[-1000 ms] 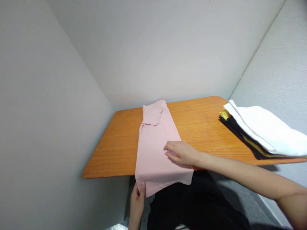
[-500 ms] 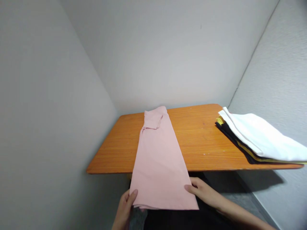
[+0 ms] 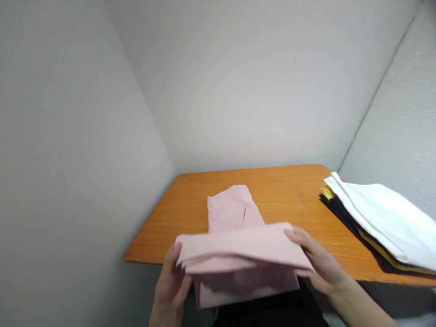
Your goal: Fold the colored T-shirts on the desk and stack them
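Note:
A pink polo shirt (image 3: 238, 245), folded into a long strip, lies on the orange wooden table (image 3: 282, 190) with its collar end toward the far wall. Its lower end is lifted and doubled over toward the collar. My left hand (image 3: 172, 281) grips the left corner of that lifted edge, fingers closed around the cloth. My right hand (image 3: 320, 263) holds the right corner, thumb on top and fingers under the fabric. Both hands hover just above the table's near edge.
A stack of folded clothes (image 3: 381, 222), white on top with yellow and black beneath, sits at the table's right end. Grey walls close in on the left, behind and right. My dark clothing shows below the table edge.
Both hands took the shirt's hanging lower hem by its corners and raised it up and forward over the table. The camera tilted slightly upward.

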The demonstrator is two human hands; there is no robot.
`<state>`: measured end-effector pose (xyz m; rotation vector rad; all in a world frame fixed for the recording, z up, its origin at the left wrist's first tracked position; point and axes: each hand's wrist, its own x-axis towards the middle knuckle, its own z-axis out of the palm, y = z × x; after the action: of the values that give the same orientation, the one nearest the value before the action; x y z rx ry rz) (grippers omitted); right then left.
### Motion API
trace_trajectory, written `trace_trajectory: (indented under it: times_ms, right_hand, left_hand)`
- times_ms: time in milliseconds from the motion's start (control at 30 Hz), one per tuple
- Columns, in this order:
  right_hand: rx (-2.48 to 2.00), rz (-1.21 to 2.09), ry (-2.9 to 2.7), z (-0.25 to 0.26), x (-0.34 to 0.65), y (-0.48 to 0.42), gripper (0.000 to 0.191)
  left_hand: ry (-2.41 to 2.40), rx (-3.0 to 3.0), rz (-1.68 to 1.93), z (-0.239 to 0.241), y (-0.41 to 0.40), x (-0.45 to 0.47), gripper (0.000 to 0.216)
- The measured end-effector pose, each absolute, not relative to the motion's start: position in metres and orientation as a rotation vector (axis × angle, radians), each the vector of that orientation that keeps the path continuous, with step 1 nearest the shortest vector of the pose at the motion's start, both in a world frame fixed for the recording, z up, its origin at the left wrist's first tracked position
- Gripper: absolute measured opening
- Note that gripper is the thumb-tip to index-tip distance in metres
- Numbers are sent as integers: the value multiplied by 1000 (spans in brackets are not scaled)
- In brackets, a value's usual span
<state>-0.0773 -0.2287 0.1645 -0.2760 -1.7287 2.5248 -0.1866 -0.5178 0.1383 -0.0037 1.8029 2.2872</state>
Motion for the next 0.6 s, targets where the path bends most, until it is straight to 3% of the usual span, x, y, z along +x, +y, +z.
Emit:
trace_trajectory:
  times_ms: [100,233,333,467,600]
  right_hand:
    - [-110,2406,-1798,178,-148,-212,57]
    - [-117,2115,-2084,152,-181,-183,57]
    - [-324,1618,-2425,108,-167,-165,46]
    - [-545,766,-2811,67,-139,-162,51]
    - [-530,568,-2877,67,-124,-183,41]
  left_hand:
    - [1707,314,2246,157,-466,-245,66]
    - [2213,541,1978,125,-457,-293,65]
    - [2657,400,1729,84,-469,-313,64]
    - [2862,343,1307,67,-463,-336,53]
    - [2852,426,797,79,-430,-358,51]
